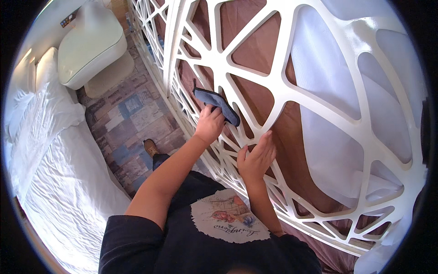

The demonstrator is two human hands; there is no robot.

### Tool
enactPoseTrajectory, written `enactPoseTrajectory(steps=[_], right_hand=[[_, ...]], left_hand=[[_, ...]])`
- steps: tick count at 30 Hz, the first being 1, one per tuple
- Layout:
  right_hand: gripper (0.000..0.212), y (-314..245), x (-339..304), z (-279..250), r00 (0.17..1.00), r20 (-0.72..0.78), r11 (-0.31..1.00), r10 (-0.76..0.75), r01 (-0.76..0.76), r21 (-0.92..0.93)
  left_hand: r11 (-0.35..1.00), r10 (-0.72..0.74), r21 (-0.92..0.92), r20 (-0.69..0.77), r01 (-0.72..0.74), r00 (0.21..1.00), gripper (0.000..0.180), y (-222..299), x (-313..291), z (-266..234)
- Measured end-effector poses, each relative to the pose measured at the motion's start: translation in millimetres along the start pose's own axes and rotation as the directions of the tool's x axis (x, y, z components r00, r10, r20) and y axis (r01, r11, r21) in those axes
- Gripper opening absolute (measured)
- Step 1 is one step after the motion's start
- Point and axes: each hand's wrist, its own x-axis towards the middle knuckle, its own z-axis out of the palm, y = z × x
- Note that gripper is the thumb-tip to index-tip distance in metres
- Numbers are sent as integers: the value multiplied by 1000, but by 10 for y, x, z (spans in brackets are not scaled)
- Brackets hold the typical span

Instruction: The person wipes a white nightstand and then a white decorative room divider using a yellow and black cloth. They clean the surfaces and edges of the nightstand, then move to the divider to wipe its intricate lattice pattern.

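Observation:
A dark blue-grey cloth with a black edge (211,97) is gripped in my left hand (210,125), whose fingers are closed round its near side. The cloth lies over the thin struts of a white lattice screen (279,84). To the right and nearer to me, my right hand (258,160) holds nothing; its fingers are stretched and the thumb stands apart. Those fingertips are at a strut of the lattice, though whether they touch it I cannot tell.
Brown curtain fabric (253,48) and sheer white fabric (324,114) hang behind the lattice. On the left, a bed with white sheets (68,178) stands beside a cream rounded seat (93,48). Patchwork-patterned flooring (132,118) runs between bed and lattice; my brown shoe (150,147) is on it.

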Motion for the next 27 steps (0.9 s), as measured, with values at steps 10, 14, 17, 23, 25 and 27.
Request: enactPoseTrajectory(steps=[10,14,17,23,25,27], right_hand=[[84,-22,-24,-27,998,47,998,34,-37,59],[74,-107,65,-145,999,-17,961,45,-39,274],[58,-187,35,-146,985,-126,910,-115,155,384],[61,-633,659,50,988,-75,850,-137,156,503],[64,-709,894,99,995,-87,869,-42,79,488],[68,-675,1073,206,997,-28,908,-72,77,412]], left_hand=[[953,156,-281,133,-113,979,17,471,-349,19],[836,-100,-531,93,135,991,17,474,-277,-195],[766,-408,-574,-86,290,909,7,453,-81,-553],[760,-573,-494,-204,422,794,21,158,716,-550],[748,-594,-505,-219,431,774,26,122,810,-355],[694,-614,-526,-78,491,785,28,-18,717,-136]])
